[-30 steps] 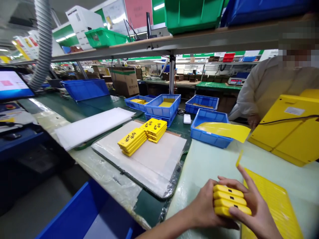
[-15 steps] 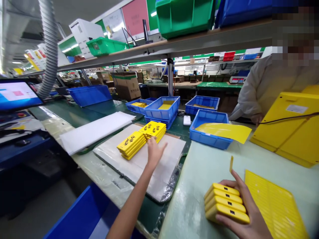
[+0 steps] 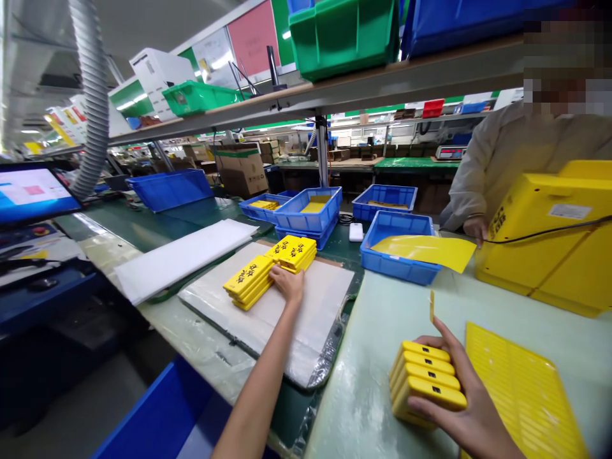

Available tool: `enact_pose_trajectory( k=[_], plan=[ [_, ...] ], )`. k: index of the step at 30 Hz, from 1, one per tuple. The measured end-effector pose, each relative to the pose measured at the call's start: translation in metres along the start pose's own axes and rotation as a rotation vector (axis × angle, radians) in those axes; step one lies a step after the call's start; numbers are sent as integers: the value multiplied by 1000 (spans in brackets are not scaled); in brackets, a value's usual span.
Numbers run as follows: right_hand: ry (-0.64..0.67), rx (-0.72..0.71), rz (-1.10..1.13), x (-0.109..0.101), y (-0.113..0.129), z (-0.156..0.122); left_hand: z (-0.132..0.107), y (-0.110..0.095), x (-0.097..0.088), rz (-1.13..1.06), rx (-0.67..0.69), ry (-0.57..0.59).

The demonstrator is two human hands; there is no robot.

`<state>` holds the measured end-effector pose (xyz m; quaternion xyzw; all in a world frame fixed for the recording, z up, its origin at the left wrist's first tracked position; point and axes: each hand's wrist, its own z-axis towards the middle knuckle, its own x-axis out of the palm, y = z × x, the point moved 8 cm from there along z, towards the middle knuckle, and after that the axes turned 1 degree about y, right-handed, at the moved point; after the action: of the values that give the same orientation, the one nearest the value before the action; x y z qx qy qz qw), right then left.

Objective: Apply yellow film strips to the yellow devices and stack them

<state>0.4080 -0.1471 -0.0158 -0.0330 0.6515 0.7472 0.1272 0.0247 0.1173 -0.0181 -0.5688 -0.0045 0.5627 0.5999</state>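
Observation:
On the sheet-covered mat [image 3: 325, 312], flat yellow cases [image 3: 248, 273] with black lettering lie in neighbouring stacks. My left hand [image 3: 289, 284] is at their near right side, its fingers curled in against the edge of the cases; the fingertips are partly hidden. My right hand [image 3: 466, 395] grips a block of several yellow cases [image 3: 428, 377] standing on edge on the pale green worktop, thumb on the near side and fingers on the far side. Each has a small black port-like mark on its end. A thin yellow strip [image 3: 432, 306] sticks up from a right fingertip.
A ribbed yellow sheet [image 3: 521, 382] lies right of my right hand. Blue bins [image 3: 401, 271] stand behind, one with a yellow sheet hanging out. White foam sheets [image 3: 186, 258] lie left. A co-worker's hand [image 3: 475, 228] is beside a large yellow machine [image 3: 549, 255].
My left hand has drawn in closer against the cases, its thumb no longer spread wide. My right hand and its block have shifted slightly up and left in view. The co-worker's hand shows more clearly.

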Motion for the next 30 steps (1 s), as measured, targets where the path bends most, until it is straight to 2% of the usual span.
enact_pose_trajectory(
  k=[11, 19, 22, 27, 30],
  plan=[
    [7, -11, 5, 0, -3, 0, 5, -7, -1, 17, 70, 0],
    [-14, 6, 31, 1, -4, 2, -12, -13, -24, 208, 190, 74],
    [-14, 1, 34, 2, -2, 5, -5, -29, -25, 330, 268, 182],
    [-26, 15, 30, 2, 1, 5, 33, -57, 3, 525, 346, 499],
    [-11, 30, 47, 4, 0, 4, 43, -65, 14, 597, 374, 607]
  ],
)
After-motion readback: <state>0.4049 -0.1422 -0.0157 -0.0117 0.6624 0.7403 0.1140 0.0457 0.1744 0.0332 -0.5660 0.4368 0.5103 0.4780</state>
